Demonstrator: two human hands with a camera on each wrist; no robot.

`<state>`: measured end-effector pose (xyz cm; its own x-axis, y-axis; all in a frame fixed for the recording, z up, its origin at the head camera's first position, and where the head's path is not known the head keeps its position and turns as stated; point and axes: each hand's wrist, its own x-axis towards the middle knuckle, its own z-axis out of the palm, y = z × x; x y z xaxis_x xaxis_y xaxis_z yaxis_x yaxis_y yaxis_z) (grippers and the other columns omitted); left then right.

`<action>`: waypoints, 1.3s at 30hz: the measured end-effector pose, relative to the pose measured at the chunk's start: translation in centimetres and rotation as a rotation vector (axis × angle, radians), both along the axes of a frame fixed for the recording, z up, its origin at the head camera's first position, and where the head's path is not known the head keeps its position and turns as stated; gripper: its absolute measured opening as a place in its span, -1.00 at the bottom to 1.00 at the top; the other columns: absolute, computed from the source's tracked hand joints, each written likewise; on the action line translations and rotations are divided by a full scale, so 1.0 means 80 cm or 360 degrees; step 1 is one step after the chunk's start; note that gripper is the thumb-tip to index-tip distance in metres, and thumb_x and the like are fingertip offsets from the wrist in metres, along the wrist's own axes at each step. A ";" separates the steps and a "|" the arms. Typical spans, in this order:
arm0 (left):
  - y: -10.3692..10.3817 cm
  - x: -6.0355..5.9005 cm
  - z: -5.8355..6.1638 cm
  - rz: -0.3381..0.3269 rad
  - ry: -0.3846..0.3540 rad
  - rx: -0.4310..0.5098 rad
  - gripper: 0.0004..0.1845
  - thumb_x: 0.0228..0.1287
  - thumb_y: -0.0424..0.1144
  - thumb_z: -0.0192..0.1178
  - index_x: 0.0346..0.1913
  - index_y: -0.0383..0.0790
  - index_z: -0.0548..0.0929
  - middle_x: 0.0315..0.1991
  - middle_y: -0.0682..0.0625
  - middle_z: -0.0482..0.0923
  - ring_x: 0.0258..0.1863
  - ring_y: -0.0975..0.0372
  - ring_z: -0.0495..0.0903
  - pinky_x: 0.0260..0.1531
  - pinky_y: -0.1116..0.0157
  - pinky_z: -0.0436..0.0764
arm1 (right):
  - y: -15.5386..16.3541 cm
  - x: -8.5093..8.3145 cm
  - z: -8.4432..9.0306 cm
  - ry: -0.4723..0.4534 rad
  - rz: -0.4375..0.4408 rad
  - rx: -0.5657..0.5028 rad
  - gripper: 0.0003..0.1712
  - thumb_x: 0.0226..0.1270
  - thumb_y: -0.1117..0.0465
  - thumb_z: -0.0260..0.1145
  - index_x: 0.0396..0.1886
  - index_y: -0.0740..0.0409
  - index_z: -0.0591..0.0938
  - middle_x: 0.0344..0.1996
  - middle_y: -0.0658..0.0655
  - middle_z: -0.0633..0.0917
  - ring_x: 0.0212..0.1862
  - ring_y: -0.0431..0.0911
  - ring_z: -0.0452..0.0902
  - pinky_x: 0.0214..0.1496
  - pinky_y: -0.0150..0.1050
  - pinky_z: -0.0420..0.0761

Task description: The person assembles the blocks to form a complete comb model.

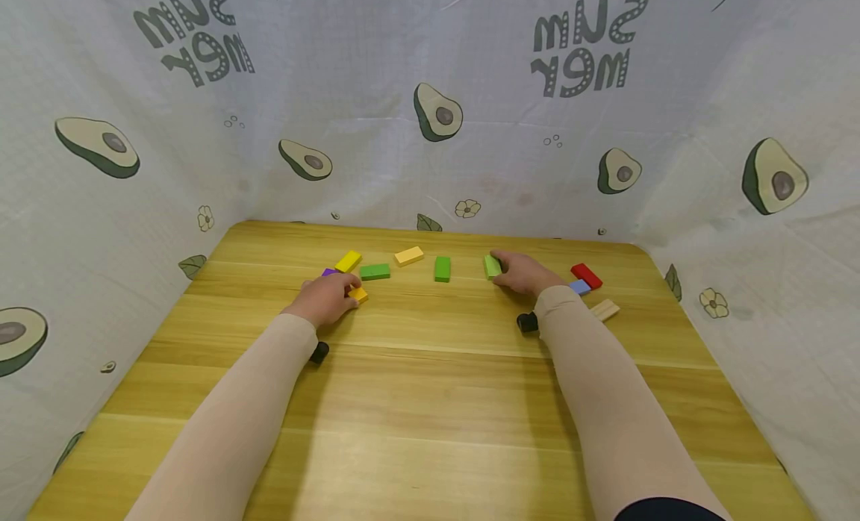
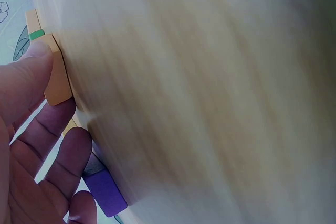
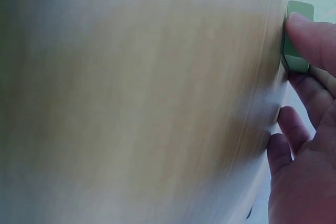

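Note:
With thumb and fingertips, my left hand [image 1: 325,298] pinches an orange block [image 1: 360,295] lying on the wooden table. In the left wrist view the thumb lies across one face of the orange block [image 2: 60,80], and a purple block [image 2: 107,192] sits by the lower fingers. A light green block [image 1: 492,267] is held between the thumb and fingers of my right hand [image 1: 525,273] farther right. The right wrist view shows the thumb on that light green block [image 3: 295,45], its other fingers loosely bent. A yellow block [image 1: 349,262] lies just beyond the left hand.
Between the hands lie a green block [image 1: 375,272], a pale orange block [image 1: 408,256] and an upright-turned green block [image 1: 442,269]. Beside the right forearm are a red block [image 1: 587,275], a blue block [image 1: 579,286] and pale wooden pieces [image 1: 605,310]. A printed cloth [image 1: 376,192] borders the table.

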<state>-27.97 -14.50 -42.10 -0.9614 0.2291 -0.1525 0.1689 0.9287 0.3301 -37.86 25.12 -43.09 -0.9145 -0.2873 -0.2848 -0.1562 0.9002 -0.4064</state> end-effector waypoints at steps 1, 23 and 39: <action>0.000 0.000 0.000 -0.0003 0.0003 0.0000 -0.64 0.24 -0.02 0.19 0.07 0.02 0.50 -0.14 0.05 0.57 -0.10 0.13 0.51 0.07 -0.09 0.26 | 0.001 0.000 0.000 -0.0002 -0.0002 -0.0003 -0.17 0.28 0.07 0.22 0.47 -0.01 0.04 0.34 0.26 0.27 0.32 0.14 0.19 0.35 0.11 0.18; -0.001 -0.002 -0.001 -0.0003 -0.0013 -0.0002 -0.64 0.24 -0.02 0.18 0.08 0.05 0.49 -0.15 0.07 0.57 -0.11 0.14 0.51 0.02 -0.05 0.27 | -0.012 0.023 0.013 0.0013 -0.0074 -0.0145 -0.12 0.16 -0.01 0.33 0.43 -0.05 0.15 0.31 0.24 0.32 0.31 0.14 0.24 0.32 0.10 0.24; -0.002 0.000 0.002 0.0008 -0.0001 0.0006 -0.63 0.24 -0.04 0.18 0.10 0.04 0.49 -0.13 0.07 0.57 -0.10 0.16 0.52 0.03 -0.07 0.28 | -0.073 0.060 0.024 0.0173 0.0215 -0.0268 -0.21 0.06 0.07 0.41 0.27 0.23 0.34 0.18 0.23 0.41 0.20 0.10 0.32 0.26 0.00 0.34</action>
